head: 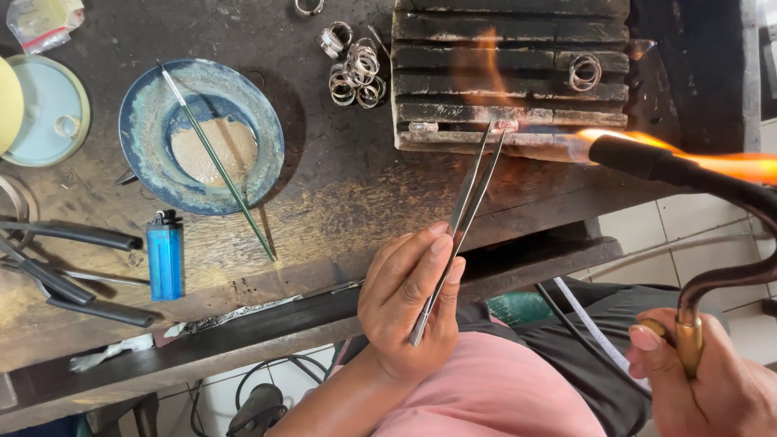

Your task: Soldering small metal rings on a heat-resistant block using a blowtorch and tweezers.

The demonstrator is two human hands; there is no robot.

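- Steel tweezers (461, 218) sit pinched in the left hand (409, 311), thumb and fingers closed round the shafts, tips reaching far to a small metal piece (503, 125) on the near edge of the charred block (510, 65).
- The right hand (712, 380), at near right, is wrapped round the brass grip of a torch (647, 158); its orange flame plays over the block's near edge.
- Judged step: heating the piece while the tweezers steady it. The next move calls for keeping tips and flame on the joint.
- The piece looks tiny and pale; detail is too small to tell.
- Left of the block lie loose silver rings (356, 69), then a blue dish (202, 133) with a brush (218, 166) across it; a blue lighter (164, 259) lies nearer.
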